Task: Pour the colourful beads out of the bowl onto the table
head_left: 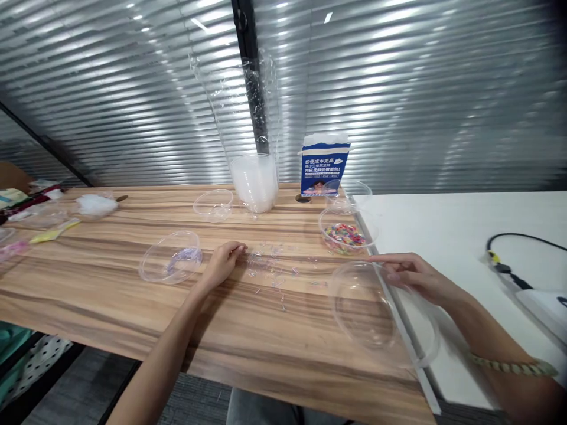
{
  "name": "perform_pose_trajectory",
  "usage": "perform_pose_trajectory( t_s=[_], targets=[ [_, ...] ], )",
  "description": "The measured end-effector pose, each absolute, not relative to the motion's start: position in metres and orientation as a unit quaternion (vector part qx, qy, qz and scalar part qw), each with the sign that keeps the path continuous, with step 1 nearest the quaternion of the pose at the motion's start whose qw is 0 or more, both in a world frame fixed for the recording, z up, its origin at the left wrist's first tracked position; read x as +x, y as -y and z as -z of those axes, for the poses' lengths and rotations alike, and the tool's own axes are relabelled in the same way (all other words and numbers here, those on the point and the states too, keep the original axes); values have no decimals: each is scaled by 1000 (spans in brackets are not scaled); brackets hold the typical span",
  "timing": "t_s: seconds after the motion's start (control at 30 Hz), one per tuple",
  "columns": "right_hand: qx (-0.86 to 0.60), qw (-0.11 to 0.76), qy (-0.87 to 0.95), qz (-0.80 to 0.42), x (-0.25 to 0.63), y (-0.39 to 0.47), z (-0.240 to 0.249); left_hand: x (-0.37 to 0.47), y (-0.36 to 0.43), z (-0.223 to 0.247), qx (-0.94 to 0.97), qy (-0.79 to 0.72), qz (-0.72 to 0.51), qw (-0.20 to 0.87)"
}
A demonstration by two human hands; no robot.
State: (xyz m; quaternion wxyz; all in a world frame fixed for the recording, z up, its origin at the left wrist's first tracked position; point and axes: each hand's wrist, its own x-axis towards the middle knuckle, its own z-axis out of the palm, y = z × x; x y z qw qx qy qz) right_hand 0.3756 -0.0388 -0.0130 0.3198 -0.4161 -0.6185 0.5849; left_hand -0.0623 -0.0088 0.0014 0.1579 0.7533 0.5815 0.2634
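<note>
My left hand (pixel 224 263) rests on the wooden table, thumb and fingertips pressed together; what they pinch, if anything, is too small to make out. Beside those fingertips lie scattered small clear and pale tube-like pieces (pixel 277 268). At the right, my right hand (pixel 410 276) grips the far rim of a large clear plastic bowl (pixel 354 330), which looks tilted, with the index finger stretched along the edge. Just beyond is a clear bowl of multicoloured pieces (pixel 344 235). Left of my left hand, another clear bowl (pixel 153 265) contains pale purple pieces (pixel 185 256).
At the back stand a stack of clear bowls (pixel 256 183) in a plastic bag, a blue carton (pixel 324 165) and clear round containers (pixel 212 206). White bagged material (pixel 96 205) and a yellow strip (pixel 54 232) lie left. A black cable (pixel 502 267) runs across the white table (pixel 447 236).
</note>
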Motion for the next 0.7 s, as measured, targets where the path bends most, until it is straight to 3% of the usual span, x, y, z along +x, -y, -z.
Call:
perform_pose_trajectory(
  t_s=[0.13, 0.47, 0.57, 0.7],
  targets=[
    [-432, 356, 564, -607, 378, 39, 13, -75, 8, -2, 749, -594, -243, 162],
    [-426, 327, 571, -621, 378, 39, 15, -76, 10, -3, 741, -602, -215, 207],
    [-432, 313, 589, -607, 375, 38, 14, -75, 9, 2, 737, -610, -248, 151],
    [-436, 308, 612, -584, 372, 38, 13, -69, -7, 0, 725, -617, -304, -32]
  ],
)
